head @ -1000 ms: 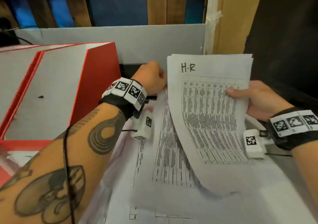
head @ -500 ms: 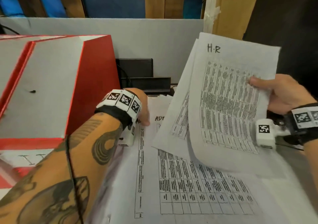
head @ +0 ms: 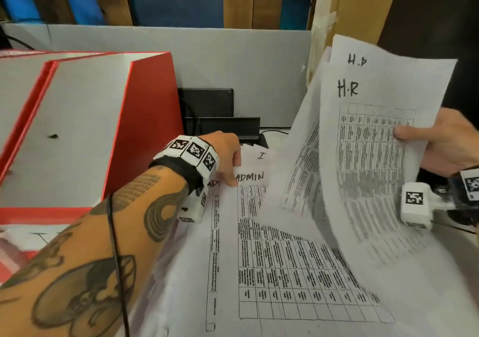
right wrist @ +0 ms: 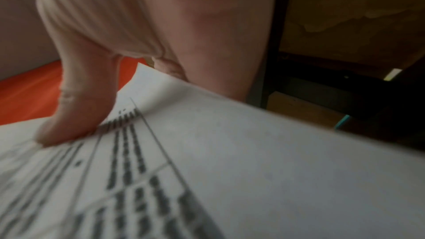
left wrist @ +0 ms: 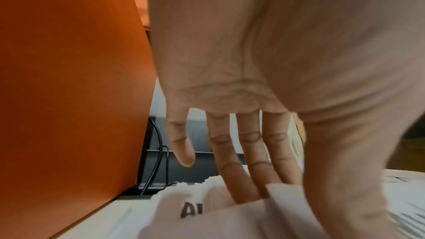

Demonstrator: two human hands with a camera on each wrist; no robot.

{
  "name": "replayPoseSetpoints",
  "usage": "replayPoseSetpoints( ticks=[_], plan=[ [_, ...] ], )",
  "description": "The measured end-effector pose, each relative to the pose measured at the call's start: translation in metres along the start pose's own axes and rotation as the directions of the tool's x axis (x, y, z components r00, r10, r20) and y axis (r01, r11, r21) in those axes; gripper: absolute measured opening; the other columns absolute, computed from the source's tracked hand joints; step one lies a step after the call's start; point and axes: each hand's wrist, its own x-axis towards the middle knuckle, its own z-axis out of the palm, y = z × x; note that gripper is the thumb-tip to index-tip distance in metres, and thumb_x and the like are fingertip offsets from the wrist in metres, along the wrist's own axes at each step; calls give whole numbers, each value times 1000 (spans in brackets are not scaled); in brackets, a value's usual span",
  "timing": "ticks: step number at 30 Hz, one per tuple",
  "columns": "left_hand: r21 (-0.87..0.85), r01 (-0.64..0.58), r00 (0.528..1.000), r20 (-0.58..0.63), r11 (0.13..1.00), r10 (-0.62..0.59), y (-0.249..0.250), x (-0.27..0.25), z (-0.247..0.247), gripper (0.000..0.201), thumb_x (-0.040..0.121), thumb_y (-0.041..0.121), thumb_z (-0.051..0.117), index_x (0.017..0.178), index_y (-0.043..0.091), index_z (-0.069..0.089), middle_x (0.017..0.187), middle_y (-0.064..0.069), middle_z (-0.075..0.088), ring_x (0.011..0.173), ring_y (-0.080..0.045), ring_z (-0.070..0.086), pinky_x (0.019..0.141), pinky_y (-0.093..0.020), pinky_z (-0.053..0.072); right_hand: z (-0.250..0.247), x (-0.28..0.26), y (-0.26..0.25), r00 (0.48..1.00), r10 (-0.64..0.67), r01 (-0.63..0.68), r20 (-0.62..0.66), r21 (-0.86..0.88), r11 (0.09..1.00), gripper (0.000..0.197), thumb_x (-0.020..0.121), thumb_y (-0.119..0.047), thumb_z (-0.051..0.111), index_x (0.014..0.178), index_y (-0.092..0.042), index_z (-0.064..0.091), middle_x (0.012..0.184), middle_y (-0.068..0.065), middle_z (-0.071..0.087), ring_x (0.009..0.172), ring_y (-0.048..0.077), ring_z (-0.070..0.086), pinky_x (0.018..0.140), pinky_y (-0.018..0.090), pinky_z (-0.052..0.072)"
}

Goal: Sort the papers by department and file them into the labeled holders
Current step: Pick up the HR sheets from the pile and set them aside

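The right hand [head: 445,145] pinches a small sheaf of sheets [head: 375,155] marked "H.R", thumb [right wrist: 69,115] flat on the printed table on the front and the other fingers hidden behind the paper. The sheaf is lifted off the desk, its lower edge curling down over the pile [head: 285,285] of papers that lies there.

The left hand [head: 225,155] reaches down to the far end of that pile, fingers [left wrist: 232,161] nearly straight and spread, their tips under the raised top edge of a sheet lettered "ADMIN" [head: 250,177]; the thumb tip lies just beside that word. Whether the thumb and fingers actually clamp the sheet cannot be told.

Just left of these fingers stands a red holder [head: 145,119]. Beyond the fingertips sits a black box [head: 207,103] with a cable.
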Motion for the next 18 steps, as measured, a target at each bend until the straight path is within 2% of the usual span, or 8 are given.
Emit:
replayPoseSetpoints(
  ticks=[5,8,10,12,13,14,16,18],
  plan=[
    [23,51,981,-191,998,-46,-5,4,-1,31,85,33,81,113,20,74,108,-3,69,97,-26,67,89,-42,59,-9,12,0,993,-109,114,-50,103,988,78,87,-15,82,152,-1,42,149,21,54,135,38,56,107,58,49],
    [132,101,965,-253,986,-65,-11,0,-8,24,88,27,73,112,24,71,108,-5,67,85,-28,64,74,-40,57,-19,20,-7,964,-150,188,-221,165,968,101,63,-42,98,140,-1,47,136,10,66,122,22,68,102,43,55],
    [200,152,959,-265,968,-95,-15,-3,-14,24,88,24,71,112,25,70,103,-5,65,81,-29,61,69,-38,52,9,4,-28,938,-176,214,-298,101,972,88,49,-52,99,120,-15,62,120,-1,71,105,10,74,87,29,60],
    [130,136,945,-316,982,-89,-14,-8,-22,23,93,27,64,113,20,71,102,-9,67,84,-33,64,73,-39,52,37,-9,-43,924,-206,225,-321,20,974,57,67,-42,93,112,-22,65,109,-5,74,97,9,75,88,32,61],
    [-15,45,936,-349,999,-48,-10,-9,-28,27,99,33,57,113,15,72,104,-11,70,90,-34,67,78,-38,53,45,-10,-46,916,-232,249,-327,8,969,40,80,-29,86,113,-18,66,105,-4,75,95,11,76,91,36,62],
    [-239,-93,929,-370,966,-2,-4,-14,-34,40,105,42,49,112,12,73,105,-10,73,95,-31,70,84,-37,53,48,-10,-50,912,-262,273,-316,-11,962,31,89,-15,77,117,-9,65,108,1,76,97,15,76,92,39,61],
    [-691,-297,938,-341,659,65,15,-25,-47,63,102,65,37,113,15,75,106,-2,78,99,-19,73,97,-39,53,59,-5,-52,921,-281,284,-270,-29,958,39,92,3,68,129,9,57,122,15,72,108,26,75,94,43,60],
    [-796,-389,920,-359,464,156,29,-31,-56,70,91,75,50,118,16,75,110,1,78,102,-15,73,100,-41,54,71,-3,-57,920,-293,294,-261,-36,955,46,89,8,68,133,16,54,124,19,71,110,30,73,95,44,59]
  ],
)
